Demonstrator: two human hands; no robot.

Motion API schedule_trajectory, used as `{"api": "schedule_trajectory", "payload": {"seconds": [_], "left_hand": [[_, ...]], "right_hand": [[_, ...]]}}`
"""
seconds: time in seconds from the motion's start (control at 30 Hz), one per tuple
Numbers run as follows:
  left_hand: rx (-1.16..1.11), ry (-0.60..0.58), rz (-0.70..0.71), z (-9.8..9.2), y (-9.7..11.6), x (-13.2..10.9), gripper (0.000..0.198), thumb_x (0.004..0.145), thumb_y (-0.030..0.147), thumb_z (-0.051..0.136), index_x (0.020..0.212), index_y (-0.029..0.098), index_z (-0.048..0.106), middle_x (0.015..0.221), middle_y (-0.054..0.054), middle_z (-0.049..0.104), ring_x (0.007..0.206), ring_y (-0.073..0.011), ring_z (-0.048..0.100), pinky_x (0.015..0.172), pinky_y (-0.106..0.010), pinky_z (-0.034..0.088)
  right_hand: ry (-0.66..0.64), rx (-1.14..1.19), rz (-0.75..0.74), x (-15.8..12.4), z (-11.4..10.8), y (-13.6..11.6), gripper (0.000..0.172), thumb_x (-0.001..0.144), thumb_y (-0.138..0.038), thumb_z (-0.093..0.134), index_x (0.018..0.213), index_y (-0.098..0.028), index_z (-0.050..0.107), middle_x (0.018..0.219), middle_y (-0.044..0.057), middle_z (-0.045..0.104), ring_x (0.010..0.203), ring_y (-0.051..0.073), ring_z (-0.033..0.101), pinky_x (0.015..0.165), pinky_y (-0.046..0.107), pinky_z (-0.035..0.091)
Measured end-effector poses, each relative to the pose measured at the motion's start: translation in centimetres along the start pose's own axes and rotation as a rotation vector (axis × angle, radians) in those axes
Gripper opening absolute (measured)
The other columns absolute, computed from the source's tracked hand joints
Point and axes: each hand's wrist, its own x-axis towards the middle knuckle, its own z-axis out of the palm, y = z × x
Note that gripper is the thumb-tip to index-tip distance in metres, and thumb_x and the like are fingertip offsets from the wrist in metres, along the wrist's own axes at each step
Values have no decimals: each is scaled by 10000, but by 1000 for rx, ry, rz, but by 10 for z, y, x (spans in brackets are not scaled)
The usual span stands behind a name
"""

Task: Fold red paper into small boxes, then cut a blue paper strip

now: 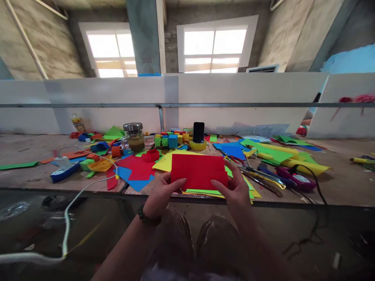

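A red sheet of paper [199, 169] is held up in front of me at the table's front edge, its long side running left to right. My left hand [164, 191] grips its lower left corner, thumb on the near face. My right hand [236, 187] pinches the lower right side the same way; most other fingers are hidden behind the sheet. Beneath it lie yellow sheets [164, 160] and green sheets [203, 191]. To the right of my right hand are scissors [259, 171] with metal blades.
Folded paper cubes [172, 141] and a phone [198, 132] on a yellow roll stand behind. At left are a lidded glass mug [134, 138], red paper [136, 168] and a power strip [65, 171] with a white cable. Rolled yellow paper [310, 166] and a purple tool [295, 179] lie right.
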Motion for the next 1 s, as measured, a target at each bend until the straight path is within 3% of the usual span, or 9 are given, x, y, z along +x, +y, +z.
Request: {"api": "schedule_trajectory", "payload": {"seconds": [0.03,0.1,0.23,0.37,0.5,0.63,0.77,0.93,1.0], "left_hand": [[0,-10,6,0,0,0,276,713,364,794,764,126,664,674,-17,652,598,-93,567,538,-172,458],[15,-16,8,-1,0,-1,275,697,358,804,754,126,668,669,-21,661,598,-103,578,540,-180,463],[63,-2,-11,-3,5,-4,301,661,359,825,782,122,685,695,-34,681,617,-122,609,561,-190,481],[-12,-79,-155,-3,10,-7,435,690,492,782,913,134,678,717,-47,685,602,-166,658,589,-249,541],[-149,-4,-277,0,13,-8,477,732,606,694,888,159,633,640,-24,654,500,-169,641,563,-300,567],[-166,-40,-283,-1,14,-8,406,697,480,769,870,133,650,713,-54,693,548,-186,662,568,-316,581],[-163,-81,-223,-3,14,-10,396,626,363,842,895,113,693,799,-75,728,646,-176,673,579,-245,552],[-58,-124,-269,-1,17,-12,427,676,502,779,774,94,699,592,-68,668,455,-162,598,432,-251,492],[-61,-155,-256,0,18,-13,427,665,484,793,804,91,706,620,-71,677,462,-148,589,418,-235,488]], "right_hand": [[-23,26,27,1,0,0,770,589,-349,860,1273,-236,525,844,7,741,740,205,692,647,308,578],[-66,70,109,4,-3,1,709,611,-381,844,1246,-227,568,881,11,739,703,190,690,610,296,590],[-183,98,289,9,-8,4,431,631,-468,817,935,-184,705,822,26,726,575,150,647,481,263,580],[-236,45,230,3,-7,2,405,593,-427,851,906,-202,727,871,28,735,659,173,660,502,272,596],[-260,-62,125,-5,-3,-4,442,588,-428,856,945,-207,721,856,24,737,637,186,653,535,316,606],[-237,-87,101,-8,-5,-6,457,594,-437,850,964,-198,726,880,36,743,642,195,657,523,318,603],[-239,-6,178,-4,-9,-2,416,645,-453,813,977,-212,744,879,30,747,652,185,665,490,287,589],[-236,-10,173,-4,-10,-2,385,586,-396,849,916,-217,764,882,22,756,645,187,659,511,300,585],[-259,-14,177,-5,-11,-4,395,573,-381,860,917,-216,759,885,31,759,676,202,673,548,311,592]]}}
